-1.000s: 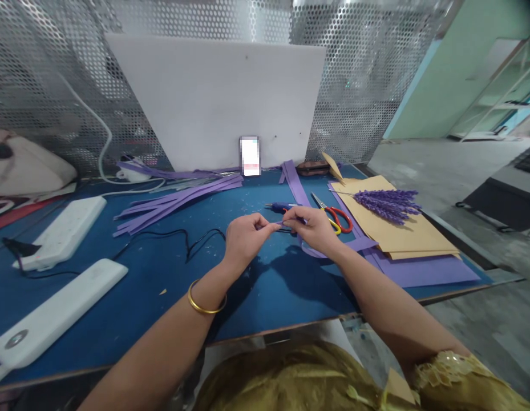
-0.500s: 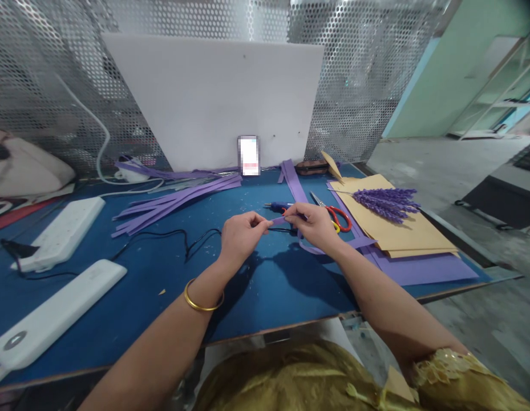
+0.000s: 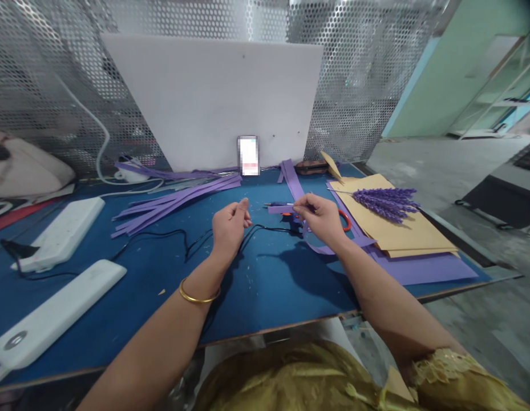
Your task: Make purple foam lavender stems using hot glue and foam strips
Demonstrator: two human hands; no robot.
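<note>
My right hand (image 3: 319, 218) pinches a long purple paper strip (image 3: 280, 209) between thumb and fingertips. The strip's short free end points left, and the rest loops down below the hand to the right. To the left, my left hand (image 3: 229, 226) is held apart from the strip with fingers curled in and thumb raised; nothing shows in it. Behind the strip lies a blue glue gun (image 3: 277, 204), partly covered by the right hand. Scissors with red handles (image 3: 346, 221) are mostly hidden behind that hand.
Purple strips (image 3: 179, 201) lie at the back left. On the right, a purple flower bunch (image 3: 387, 204) rests on tan paper sheets (image 3: 412, 238). A phone (image 3: 248, 155) leans against a white board (image 3: 222, 97). A black cable (image 3: 166, 232) crosses the table; white power strips (image 3: 68, 231) lie left.
My left hand has let go of the strip's end and moved left. My right hand has shifted slightly right, still pinching the strip.
</note>
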